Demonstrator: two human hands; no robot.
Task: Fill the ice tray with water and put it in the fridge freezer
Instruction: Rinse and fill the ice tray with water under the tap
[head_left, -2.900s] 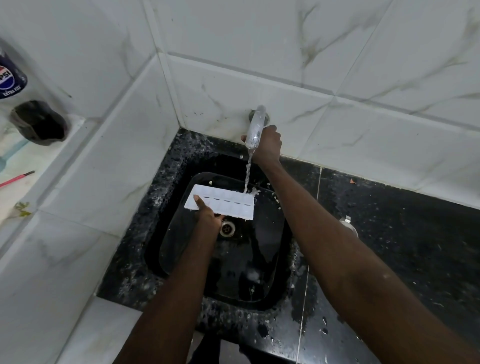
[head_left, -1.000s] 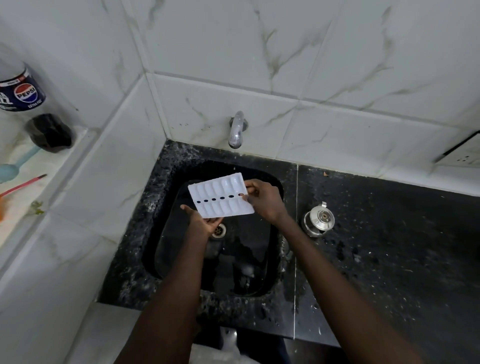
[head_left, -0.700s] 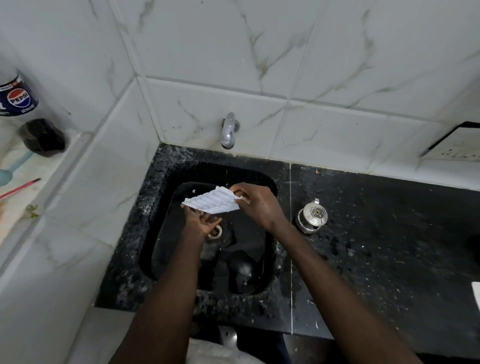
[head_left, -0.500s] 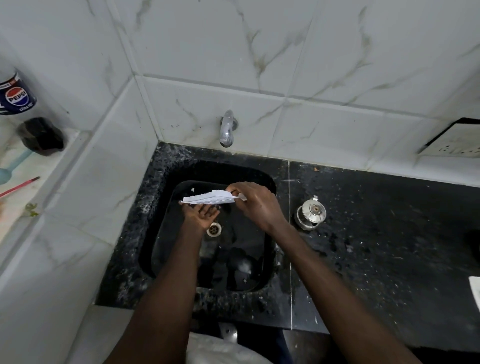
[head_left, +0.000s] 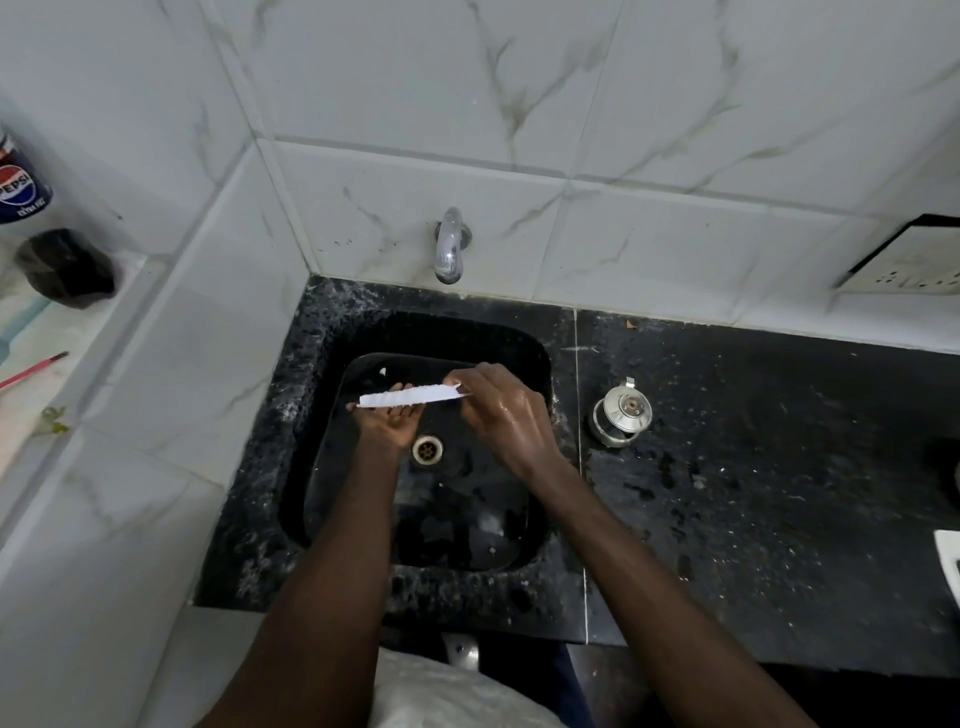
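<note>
Holds ice tray (head_left: 410, 398) tilted over sink (head_left: 519, 332): left hand (head_left: 392, 423) flat beneath, right hand (head_left: 506, 415) pinching its end; next, probably levelling, then freezer.

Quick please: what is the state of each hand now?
Left hand: open, palm up, supporting the ice tray from beneath.
Right hand: closed, pinching the ice tray's right end.
</note>
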